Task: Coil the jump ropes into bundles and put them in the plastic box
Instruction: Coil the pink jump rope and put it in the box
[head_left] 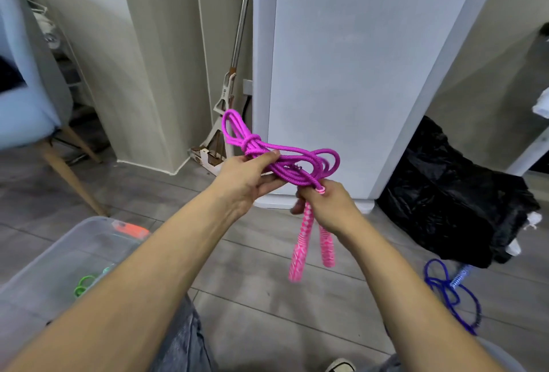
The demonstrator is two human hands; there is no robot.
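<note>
Lower left: the plastic box (pixel 59 255) stands open on the floor beside my knee, near enough, I judge, to take a finished bundle in one short drop; a green rope (pixel 84 284) and an orange item (pixel 129 229) already lie inside.

Centre: my left hand (pixel 251 180) has its fingers curled round the loops of the purple jump rope (pixel 285 163), thumb on top, just below the wrap that binds them. I take this grip to be what keeps the coil from springing apart. One loop end stands up toward the mop (pixel 230 98) leaning in the corner; the other loops fan rightward in front of the white appliance (pixel 356 74).

Right of centre: my right hand (pixel 329 206) is clenched on the tops of the two pink handles (pixel 303 247), where the cord enters them; the handles hang down side by side, clear of the floor. Holding them together, I judge, keeps the ends from swinging.

Far right: a blue jump rope (pixel 451 291) lies loose on the floor, not yet coiled, just in front of a black bag (pixel 445 202).
</note>
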